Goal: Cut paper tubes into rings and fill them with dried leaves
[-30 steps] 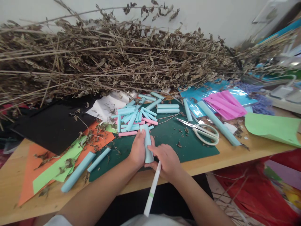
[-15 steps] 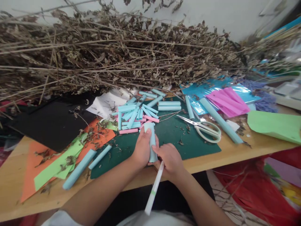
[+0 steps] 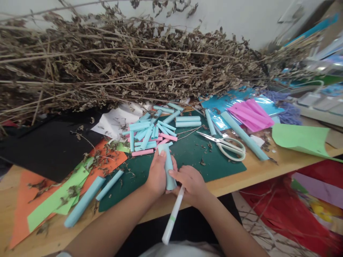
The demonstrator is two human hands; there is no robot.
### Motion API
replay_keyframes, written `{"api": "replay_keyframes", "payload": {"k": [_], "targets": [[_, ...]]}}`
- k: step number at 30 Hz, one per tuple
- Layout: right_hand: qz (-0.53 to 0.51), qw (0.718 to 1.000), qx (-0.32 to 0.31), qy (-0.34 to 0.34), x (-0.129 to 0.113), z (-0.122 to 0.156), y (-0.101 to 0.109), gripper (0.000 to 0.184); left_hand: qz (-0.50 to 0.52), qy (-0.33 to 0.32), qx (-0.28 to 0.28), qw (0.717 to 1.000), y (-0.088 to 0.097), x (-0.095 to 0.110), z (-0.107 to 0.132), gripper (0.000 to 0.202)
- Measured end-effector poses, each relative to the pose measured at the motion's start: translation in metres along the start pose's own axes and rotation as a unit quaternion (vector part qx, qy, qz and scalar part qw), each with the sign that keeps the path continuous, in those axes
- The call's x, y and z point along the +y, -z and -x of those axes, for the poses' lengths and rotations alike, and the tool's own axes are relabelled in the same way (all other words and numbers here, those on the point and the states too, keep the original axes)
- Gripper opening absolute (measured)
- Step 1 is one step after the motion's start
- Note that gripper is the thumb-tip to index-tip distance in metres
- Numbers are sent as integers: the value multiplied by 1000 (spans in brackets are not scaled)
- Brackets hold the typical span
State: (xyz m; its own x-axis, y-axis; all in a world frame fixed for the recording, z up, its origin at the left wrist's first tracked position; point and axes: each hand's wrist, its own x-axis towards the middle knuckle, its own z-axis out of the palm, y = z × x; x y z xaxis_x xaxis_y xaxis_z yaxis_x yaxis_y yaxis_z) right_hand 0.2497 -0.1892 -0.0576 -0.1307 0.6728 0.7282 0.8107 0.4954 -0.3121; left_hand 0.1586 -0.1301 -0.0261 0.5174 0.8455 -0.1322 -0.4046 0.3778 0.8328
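Observation:
My left hand (image 3: 157,172) is wrapped round a light blue rolled paper tube (image 3: 168,166), held upright over the dark green cutting mat (image 3: 219,160). My right hand (image 3: 191,185) presses against the lower end of the tube and grips a white stick with a green band (image 3: 173,216), which points down toward my lap. Just beyond my hands lies a pile of short blue and pink paper rolls (image 3: 154,130).
White scissors (image 3: 227,143) lie on the mat to the right. A long blue tube (image 3: 242,135), pink sheets (image 3: 253,114) and green paper (image 3: 300,138) lie further right. Orange, green and black paper with two blue tubes (image 3: 84,201) lie left. Dry branches (image 3: 120,67) fill the back.
My hands and the tube stay together in nearly the same place; only the camera has shifted slightly, moving the scene a little left in view.

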Motion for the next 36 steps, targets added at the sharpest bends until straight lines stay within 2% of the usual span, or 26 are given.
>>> {"api": "replay_keyframes", "payload": {"k": [5, 18, 25, 36], "targets": [[-25, 999, -23, -22, -4, -4, 1, 47, 29, -4, 7, 1000, 2, 3, -4, 28], [-25, 999, 5, -27, -4, -4, 2, 35, 8, -25, 10, 1000, 3, -1, -2, 26], [-21, 1000, 3, 19, -5, 4, 5, 10, 4, -2, 19, 1000, 4, 5, -8, 29], [-24, 1000, 11, 15, -5, 2, 4, 12, 15, 27, 26, 999, 6, 4, -11, 32]]}}
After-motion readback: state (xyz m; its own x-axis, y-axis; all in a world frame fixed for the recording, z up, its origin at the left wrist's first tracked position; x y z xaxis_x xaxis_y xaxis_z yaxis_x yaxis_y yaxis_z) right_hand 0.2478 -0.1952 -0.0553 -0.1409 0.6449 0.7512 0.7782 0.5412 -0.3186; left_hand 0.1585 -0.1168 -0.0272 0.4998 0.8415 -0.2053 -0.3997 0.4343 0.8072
